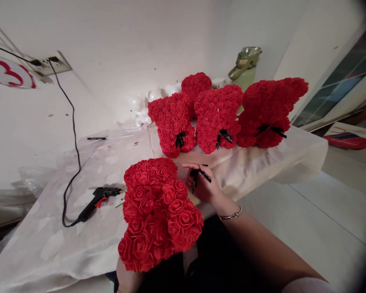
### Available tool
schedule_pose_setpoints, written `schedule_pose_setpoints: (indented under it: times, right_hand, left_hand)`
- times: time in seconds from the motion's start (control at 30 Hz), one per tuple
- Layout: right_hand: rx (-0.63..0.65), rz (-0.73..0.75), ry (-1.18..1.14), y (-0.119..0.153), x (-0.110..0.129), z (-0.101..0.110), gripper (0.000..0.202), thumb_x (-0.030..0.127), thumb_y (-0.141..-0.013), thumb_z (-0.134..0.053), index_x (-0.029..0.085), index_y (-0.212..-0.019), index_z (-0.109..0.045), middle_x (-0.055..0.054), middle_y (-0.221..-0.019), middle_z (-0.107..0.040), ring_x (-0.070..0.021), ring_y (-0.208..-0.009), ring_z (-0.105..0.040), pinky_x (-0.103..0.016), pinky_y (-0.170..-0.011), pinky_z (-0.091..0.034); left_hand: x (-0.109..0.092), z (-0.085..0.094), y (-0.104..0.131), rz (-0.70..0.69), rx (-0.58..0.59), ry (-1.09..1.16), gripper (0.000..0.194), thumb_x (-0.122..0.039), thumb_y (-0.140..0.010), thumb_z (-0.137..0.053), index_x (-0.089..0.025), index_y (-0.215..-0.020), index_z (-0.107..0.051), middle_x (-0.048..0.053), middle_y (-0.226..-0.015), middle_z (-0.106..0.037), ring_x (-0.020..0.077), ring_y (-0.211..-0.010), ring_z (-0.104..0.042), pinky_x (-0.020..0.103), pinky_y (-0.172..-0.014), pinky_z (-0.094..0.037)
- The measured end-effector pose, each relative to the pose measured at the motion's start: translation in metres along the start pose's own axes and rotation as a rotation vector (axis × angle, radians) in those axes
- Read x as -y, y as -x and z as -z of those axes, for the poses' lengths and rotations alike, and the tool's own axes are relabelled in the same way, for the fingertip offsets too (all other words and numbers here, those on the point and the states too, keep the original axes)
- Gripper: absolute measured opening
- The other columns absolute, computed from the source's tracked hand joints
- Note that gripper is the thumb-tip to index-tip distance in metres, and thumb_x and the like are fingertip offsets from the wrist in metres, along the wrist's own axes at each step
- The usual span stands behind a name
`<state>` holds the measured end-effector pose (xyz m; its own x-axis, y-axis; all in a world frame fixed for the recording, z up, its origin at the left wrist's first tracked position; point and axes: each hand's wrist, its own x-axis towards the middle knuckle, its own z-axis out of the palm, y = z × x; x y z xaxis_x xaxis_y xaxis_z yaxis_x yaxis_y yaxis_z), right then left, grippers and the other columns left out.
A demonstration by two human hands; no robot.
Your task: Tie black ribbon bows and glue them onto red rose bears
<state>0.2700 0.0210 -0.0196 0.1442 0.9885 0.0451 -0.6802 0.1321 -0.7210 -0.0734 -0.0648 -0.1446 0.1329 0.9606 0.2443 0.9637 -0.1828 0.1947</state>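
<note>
A bear-shaped figure covered in red roses (152, 211) is held above the near edge of the table. Beneath its lower end is my left hand (129, 276), its fingers hidden behind the roses. To the right of the figure, my right hand (203, 185) holds a small black ribbon bow (200, 174) with pale lettering, its fingers closed around it. A black glue gun (99, 199) with a red trigger lies on the table left of the figure, its nozzle pointing towards the roses.
Several finished-looking red rose bears (218, 118) stand at the back of the table (79, 244), some with black bows. White shapes (142, 110) and a green jug (248, 67) are behind. A black cord (75, 126) runs to a wall socket (51, 65); a pen (96, 138) lies nearby.
</note>
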Motion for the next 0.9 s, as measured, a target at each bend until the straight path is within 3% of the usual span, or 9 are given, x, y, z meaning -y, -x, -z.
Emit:
schedule_pose_setpoints:
  times: [0.2, 0.43, 0.67, 0.9]
  right_hand:
    - [-0.019, -0.026, -0.027, -0.005, 0.002, -0.006, 0.026, 0.041, -0.075, -0.073, 0.022, -0.092, -0.069, 0.003, -0.063, -0.051, -0.0098, -0.053, -0.042, -0.023, -0.049, -0.036]
    - [-0.025, -0.046, -0.031, -0.009, -0.004, -0.007, 0.031, 0.031, -0.064, -0.083, 0.022, -0.087, -0.065, 0.003, -0.070, -0.061, -0.0111, -0.060, -0.052, -0.024, -0.055, -0.040]
    - [0.014, -0.055, -0.008, -0.011, -0.007, -0.005, 0.027, 0.028, -0.063, -0.084, 0.021, -0.077, -0.063, 0.003, -0.071, -0.061, -0.0119, -0.065, -0.055, -0.025, -0.061, -0.042]
    - [0.041, -0.052, -0.028, -0.010, -0.005, -0.005, 0.024, 0.028, -0.065, -0.083, 0.021, -0.074, -0.062, 0.004, -0.070, -0.060, -0.0116, -0.066, -0.056, -0.025, -0.065, -0.043]
  left_hand:
    - [0.011, -0.011, -0.001, -0.027, 0.049, -0.109, 0.032, -0.014, -0.066, -0.057, -0.020, -0.092, -0.075, 0.010, -0.106, -0.073, 0.0330, -0.113, -0.062, 0.046, -0.099, -0.050]
    - [0.005, -0.008, -0.001, -0.032, 0.073, -0.116, 0.030, -0.019, -0.067, -0.058, -0.021, -0.091, -0.075, 0.011, -0.090, -0.074, 0.0341, -0.109, -0.064, 0.047, -0.097, -0.050]
    - [0.002, 0.000, -0.004, -0.070, 0.101, -0.122, 0.034, -0.018, -0.067, -0.057, -0.020, -0.096, -0.075, 0.012, -0.110, -0.072, 0.0338, -0.114, -0.062, 0.047, -0.096, -0.050]
    - [-0.005, 0.007, -0.005, -0.056, 0.104, -0.147, 0.031, -0.018, -0.069, -0.057, -0.020, -0.095, -0.074, 0.012, -0.111, -0.072, 0.0333, -0.114, -0.062, 0.047, -0.094, -0.051]
